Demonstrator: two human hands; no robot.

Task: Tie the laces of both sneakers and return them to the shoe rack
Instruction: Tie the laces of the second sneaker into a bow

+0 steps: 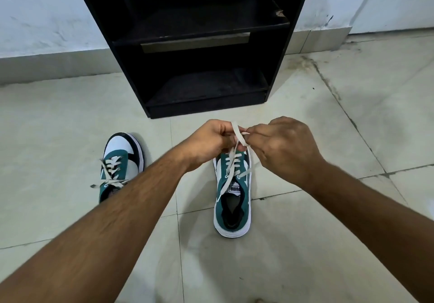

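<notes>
Here, left hand (pixel 212 138) and right hand (pixel 285 146) fingers pinching lace (pixel 238 136) above sneaker (pixel 232 199).

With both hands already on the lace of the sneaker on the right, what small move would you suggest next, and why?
Probably draw the beige flat lace snug: the left hand and right hand pinch it above the green-and-white sneaker, with no bow visible yet.

Left sneaker's (pixel 122 159) heel — behind the forearm (pixel 131 204)

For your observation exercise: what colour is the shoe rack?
Black: the shoe rack shows best in the head view, the only view given.
</notes>
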